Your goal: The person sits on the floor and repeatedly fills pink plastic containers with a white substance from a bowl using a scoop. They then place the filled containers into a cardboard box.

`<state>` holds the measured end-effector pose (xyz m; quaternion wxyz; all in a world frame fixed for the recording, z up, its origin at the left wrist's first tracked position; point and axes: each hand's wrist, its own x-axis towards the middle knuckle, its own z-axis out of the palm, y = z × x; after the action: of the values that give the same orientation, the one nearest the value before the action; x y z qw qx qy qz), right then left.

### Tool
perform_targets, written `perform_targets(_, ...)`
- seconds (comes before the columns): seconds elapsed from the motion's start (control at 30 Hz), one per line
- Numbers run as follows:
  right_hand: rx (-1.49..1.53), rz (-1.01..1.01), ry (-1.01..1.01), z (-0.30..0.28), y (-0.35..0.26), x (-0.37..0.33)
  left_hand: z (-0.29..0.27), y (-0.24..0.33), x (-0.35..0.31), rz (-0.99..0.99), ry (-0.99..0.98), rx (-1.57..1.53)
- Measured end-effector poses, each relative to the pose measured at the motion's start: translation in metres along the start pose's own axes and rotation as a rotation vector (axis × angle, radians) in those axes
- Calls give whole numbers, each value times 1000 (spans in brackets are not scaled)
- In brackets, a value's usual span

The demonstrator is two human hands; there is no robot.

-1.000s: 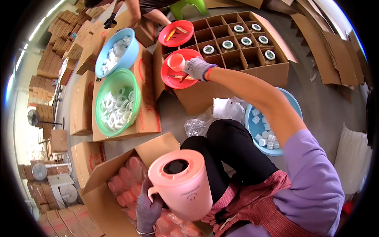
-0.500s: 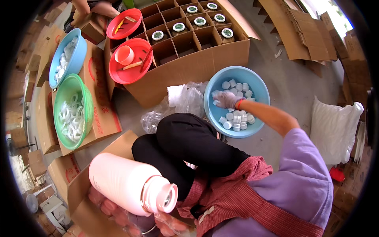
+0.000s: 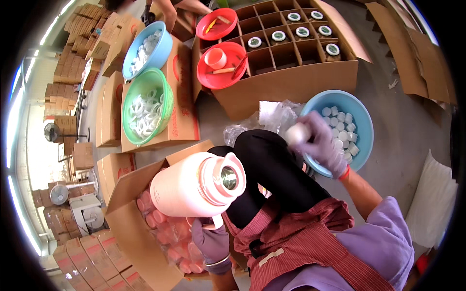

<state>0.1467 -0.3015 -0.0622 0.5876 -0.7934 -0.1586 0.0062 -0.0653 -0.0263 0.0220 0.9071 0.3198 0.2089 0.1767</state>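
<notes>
A pink vacuum jug (image 3: 182, 186) lies tilted over my lap, its open mouth facing up and showing a shiny inside. My left hand (image 3: 212, 241), in a grey-purple glove, is closed at the jug's handle (image 3: 213, 223). Between the fingers of my gloved right hand (image 3: 324, 143) is a white round cap (image 3: 297, 134), slightly blurred by motion. That hand is over the near left rim of a light blue basin (image 3: 366, 128), which holds many similar white caps (image 3: 342, 131).
An open carton (image 3: 124, 211) with pink cups in plastic sits left of my legs. Ahead, a divided carton (image 3: 291, 89) holds several jars and carries two red trays (image 3: 228, 80). Green (image 3: 167, 104) and blue (image 3: 162, 53) basins rest on boxes; another person's arm (image 3: 167, 14) shows beyond.
My right hand has come up out of the blue basin with a white cap, moving toward the jug. The view has turned left, and the jug's mouth and my left hand show more.
</notes>
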Motion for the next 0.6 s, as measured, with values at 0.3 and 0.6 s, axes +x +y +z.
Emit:
perform_targets(0.3, 126, -458, 155, 50, -114, 10, 39, -30, -1, 35, -68, 67)
perform_targets(0.6, 405, -508, -127, 81, -103, 46, 61, -15, 38, 221, 129, 241)
